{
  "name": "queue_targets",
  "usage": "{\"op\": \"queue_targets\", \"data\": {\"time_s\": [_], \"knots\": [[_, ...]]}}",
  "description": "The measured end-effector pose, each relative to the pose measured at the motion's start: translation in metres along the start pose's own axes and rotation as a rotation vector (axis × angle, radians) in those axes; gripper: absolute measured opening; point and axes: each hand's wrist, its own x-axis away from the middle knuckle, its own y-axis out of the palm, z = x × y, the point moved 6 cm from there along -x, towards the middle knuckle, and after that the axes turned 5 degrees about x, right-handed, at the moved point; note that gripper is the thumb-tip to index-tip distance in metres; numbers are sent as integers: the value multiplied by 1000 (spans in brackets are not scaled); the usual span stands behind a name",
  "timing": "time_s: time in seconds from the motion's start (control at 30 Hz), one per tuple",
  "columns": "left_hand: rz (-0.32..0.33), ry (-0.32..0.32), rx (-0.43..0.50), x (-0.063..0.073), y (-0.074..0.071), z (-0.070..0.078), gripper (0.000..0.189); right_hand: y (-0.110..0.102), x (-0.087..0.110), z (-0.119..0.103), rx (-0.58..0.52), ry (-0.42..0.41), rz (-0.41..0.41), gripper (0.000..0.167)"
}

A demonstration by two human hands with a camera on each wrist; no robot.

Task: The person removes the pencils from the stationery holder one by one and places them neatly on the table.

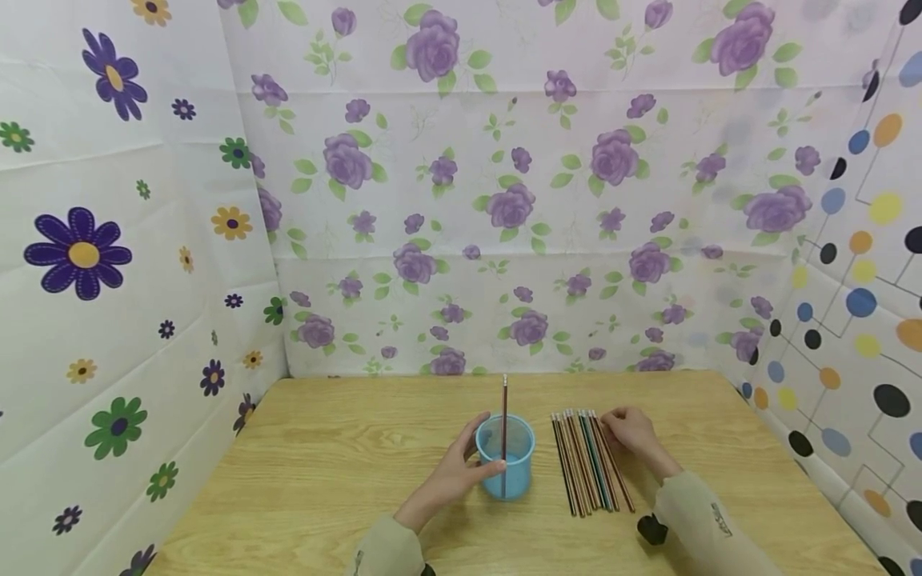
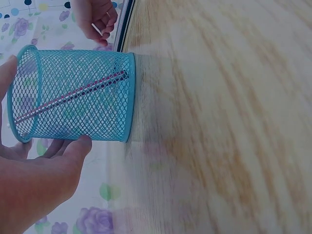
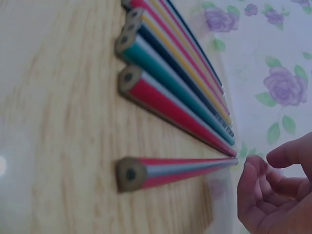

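A light blue mesh pencil cup [image 1: 520, 480] stands upright on the table. My left hand [image 1: 454, 472] grips it from the left, thumb on the near side and fingers round the far side. One dark red pencil [image 1: 504, 408] leans inside, its white-tipped end above the rim; in the left wrist view this pencil [image 2: 73, 95] shows through the mesh. To the right, several pencils [image 1: 585, 464] lie side by side. At the far end of the rightmost red pencil [image 3: 180, 169] is my right hand [image 3: 278, 190], fingers loosely bent, thumb and forefinger apart. Contact there cannot be told.
The wooden table [image 1: 324, 448] meets a flowered cloth [image 1: 475, 304] at the back, with patterned cloths on the left and right sides. A small black object [image 1: 651, 530] is by the right sleeve.
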Motion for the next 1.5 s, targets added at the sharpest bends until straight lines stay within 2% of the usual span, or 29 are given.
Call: {"op": "queue_targets", "data": {"time_s": [0.3,0.57,0.67,0.77,1.03,1.5], "knots": [[0,-7,4,1,1,1,78,5,1,-12,-147,-27,-40,35],[-1,-3,7,1,0,1,77,13,-1,-23,-231,-137,-94,42],[-3,-2,10,1,0,1,78,18,0,-29,-232,-189,-136,47],[-3,-2,10,1,-1,1,78,23,2,-34,-242,-208,-158,50],[-9,-5,14,1,0,1,75,37,9,-46,-255,-207,-152,51],[1,3,9,0,-1,-1,76,65,25,-71,-267,-276,-272,57]]}}
